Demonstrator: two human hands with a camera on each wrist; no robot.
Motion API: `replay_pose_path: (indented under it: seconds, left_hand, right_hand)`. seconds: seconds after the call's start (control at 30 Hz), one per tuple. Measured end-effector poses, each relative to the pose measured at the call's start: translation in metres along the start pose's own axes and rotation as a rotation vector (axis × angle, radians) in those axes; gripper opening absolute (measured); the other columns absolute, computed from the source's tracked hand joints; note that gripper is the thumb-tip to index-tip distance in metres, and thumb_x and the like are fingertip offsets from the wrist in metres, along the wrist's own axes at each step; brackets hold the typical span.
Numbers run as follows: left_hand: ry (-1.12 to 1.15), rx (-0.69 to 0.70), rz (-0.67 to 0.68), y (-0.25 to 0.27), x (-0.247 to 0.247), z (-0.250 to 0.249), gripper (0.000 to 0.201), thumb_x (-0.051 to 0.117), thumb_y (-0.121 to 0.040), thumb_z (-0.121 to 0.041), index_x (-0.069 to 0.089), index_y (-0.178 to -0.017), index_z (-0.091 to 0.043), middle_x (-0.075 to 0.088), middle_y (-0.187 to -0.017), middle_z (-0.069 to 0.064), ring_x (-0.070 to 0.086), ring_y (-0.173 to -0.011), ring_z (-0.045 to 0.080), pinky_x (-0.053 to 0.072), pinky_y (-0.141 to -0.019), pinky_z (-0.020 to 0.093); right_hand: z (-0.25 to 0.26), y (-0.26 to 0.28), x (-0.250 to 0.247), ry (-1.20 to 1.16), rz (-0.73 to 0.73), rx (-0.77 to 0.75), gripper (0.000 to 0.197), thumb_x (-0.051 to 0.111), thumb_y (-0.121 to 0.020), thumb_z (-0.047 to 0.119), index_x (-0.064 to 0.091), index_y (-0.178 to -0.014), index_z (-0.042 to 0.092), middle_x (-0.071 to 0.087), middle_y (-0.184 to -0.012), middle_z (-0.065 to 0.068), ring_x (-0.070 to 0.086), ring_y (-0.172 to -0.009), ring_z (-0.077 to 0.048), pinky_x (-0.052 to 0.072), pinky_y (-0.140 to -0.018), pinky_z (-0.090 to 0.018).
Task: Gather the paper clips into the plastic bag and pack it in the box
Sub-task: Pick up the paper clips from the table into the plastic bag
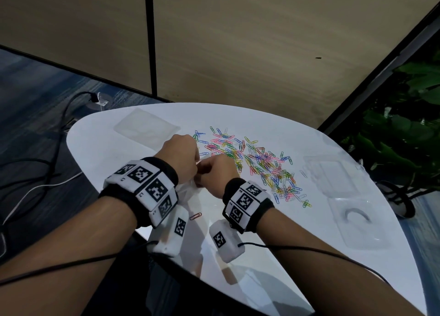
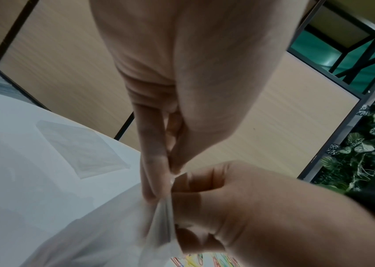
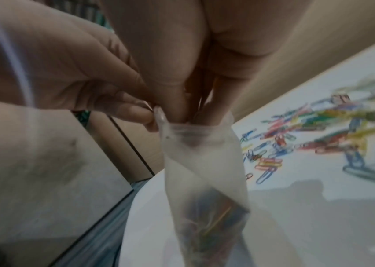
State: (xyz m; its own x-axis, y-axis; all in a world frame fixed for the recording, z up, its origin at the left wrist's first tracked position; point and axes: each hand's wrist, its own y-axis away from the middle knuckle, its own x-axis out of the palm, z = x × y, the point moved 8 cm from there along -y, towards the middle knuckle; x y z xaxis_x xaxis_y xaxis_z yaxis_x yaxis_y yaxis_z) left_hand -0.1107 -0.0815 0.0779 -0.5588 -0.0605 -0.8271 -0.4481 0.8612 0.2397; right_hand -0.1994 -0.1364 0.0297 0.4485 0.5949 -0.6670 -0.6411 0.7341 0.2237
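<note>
A clear plastic bag hangs upright between my hands, with several coloured clips in its bottom. My left hand pinches the bag's rim, as the left wrist view shows. My right hand has its bunched fingertips inside the bag's mouth, with a thin orange sliver like a clip between them. Many coloured paper clips lie scattered on the white table just right of my hands. The clear plastic box stands open at the right.
The box's clear lid half lies near the table's right edge. A second flat plastic bag lies at the back left. One stray clip lies near the front edge. Cables run across the floor on the left, and plants stand at the right.
</note>
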Motion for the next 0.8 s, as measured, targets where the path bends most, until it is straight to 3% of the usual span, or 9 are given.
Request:
replay_pose_path:
  seconds: [0.13, 0.27, 0.4, 0.47, 0.53, 0.57, 0.6, 0.67, 0.8]
  left_hand:
    - [0.011, -0.010, 0.020, -0.001, 0.000, 0.002, 0.027, 0.065, -0.086, -0.001, 0.078, -0.108, -0.011, 0.074, -0.107, 0.013, 0.071, -0.098, 0.030, 0.059, -0.093, 0.038]
    - [0.055, -0.029, -0.002, -0.001, -0.005, 0.009, 0.026, 0.063, -0.089, 0.000, 0.077, -0.109, -0.010, 0.074, -0.109, 0.014, 0.074, -0.097, 0.032, 0.059, -0.094, 0.040]
    - [0.075, -0.058, -0.007, -0.001, -0.012, 0.027, 0.028, 0.060, -0.087, 0.004, 0.078, -0.106, -0.007, 0.076, -0.100, 0.015, 0.075, -0.093, 0.032, 0.061, -0.089, 0.040]
    - [0.075, -0.068, -0.004, 0.000, -0.016, 0.036, 0.026, 0.060, -0.086, 0.005, 0.079, -0.101, -0.005, 0.078, -0.093, 0.015, 0.075, -0.088, 0.030, 0.062, -0.086, 0.040]
    - [0.068, -0.073, -0.007, 0.000, -0.021, 0.041, 0.024, 0.062, -0.087, 0.004, 0.079, -0.100, -0.005, 0.078, -0.092, 0.014, 0.076, -0.086, 0.029, 0.063, -0.085, 0.040]
    - [0.065, -0.074, -0.008, 0.001, -0.022, 0.042, 0.023, 0.062, -0.087, 0.003, 0.079, -0.101, -0.006, 0.078, -0.094, 0.014, 0.076, -0.086, 0.029, 0.063, -0.086, 0.040]
    - [0.066, -0.075, -0.009, 0.001, -0.023, 0.043, 0.023, 0.062, -0.088, 0.003, 0.079, -0.102, -0.006, 0.078, -0.096, 0.014, 0.076, -0.087, 0.029, 0.063, -0.086, 0.040]
    - [0.072, -0.075, -0.009, 0.001, -0.023, 0.042, 0.024, 0.063, -0.088, 0.003, 0.078, -0.104, -0.005, 0.078, -0.097, 0.014, 0.076, -0.087, 0.029, 0.063, -0.086, 0.040]
    - [0.072, -0.082, -0.010, 0.000, -0.020, 0.042, 0.024, 0.062, -0.088, 0.004, 0.078, -0.103, -0.007, 0.078, -0.091, 0.010, 0.077, -0.083, 0.024, 0.063, -0.085, 0.040]
  right_hand:
    - [0.009, -0.001, 0.004, 0.125, 0.071, -0.120, 0.023, 0.058, -0.083, -0.003, 0.077, -0.091, 0.006, 0.070, -0.079, -0.005, 0.060, -0.075, -0.019, 0.040, -0.070, -0.020]
    - [0.010, 0.000, -0.008, -0.029, 0.029, -0.192, 0.027, 0.065, -0.080, -0.002, 0.078, -0.098, 0.013, 0.077, -0.098, 0.000, 0.071, -0.094, -0.009, 0.053, -0.088, -0.022]
    - [-0.008, 0.007, -0.029, -0.120, -0.103, -0.247, 0.030, 0.057, -0.081, -0.003, 0.079, -0.084, 0.017, 0.075, -0.089, 0.006, 0.071, -0.087, -0.012, 0.059, -0.085, -0.035]
    - [-0.021, 0.017, -0.014, 0.047, 0.004, -0.294, 0.037, 0.052, -0.086, -0.002, 0.076, -0.105, 0.019, 0.072, -0.115, 0.003, 0.066, -0.110, -0.014, 0.053, -0.098, -0.036]
    - [-0.043, 0.038, 0.027, 0.296, 0.260, -0.361, 0.045, 0.047, -0.096, 0.009, 0.055, -0.138, 0.023, 0.042, -0.153, 0.000, 0.039, -0.140, -0.015, 0.032, -0.117, -0.034]
    - [-0.054, 0.053, 0.049, 0.426, 0.381, -0.411, 0.048, 0.042, -0.100, 0.016, 0.040, -0.148, 0.022, 0.024, -0.161, -0.001, 0.023, -0.147, -0.016, 0.019, -0.121, -0.035]
    - [-0.065, 0.067, 0.069, 0.551, 0.454, -0.495, 0.052, 0.037, -0.102, 0.023, 0.029, -0.153, 0.018, 0.012, -0.164, -0.004, 0.013, -0.150, -0.020, 0.013, -0.123, -0.040]
    - [-0.084, 0.086, 0.097, 0.795, 0.525, -0.637, 0.060, 0.034, -0.100, 0.030, 0.017, -0.155, 0.011, 0.005, -0.165, -0.010, 0.011, -0.151, -0.032, 0.021, -0.120, -0.050]
    - [-0.101, 0.059, 0.083, 0.952, 0.529, -0.490, 0.066, 0.026, -0.102, 0.038, -0.004, -0.156, 0.016, -0.015, -0.163, -0.004, -0.009, -0.151, -0.027, 0.003, -0.122, -0.047]
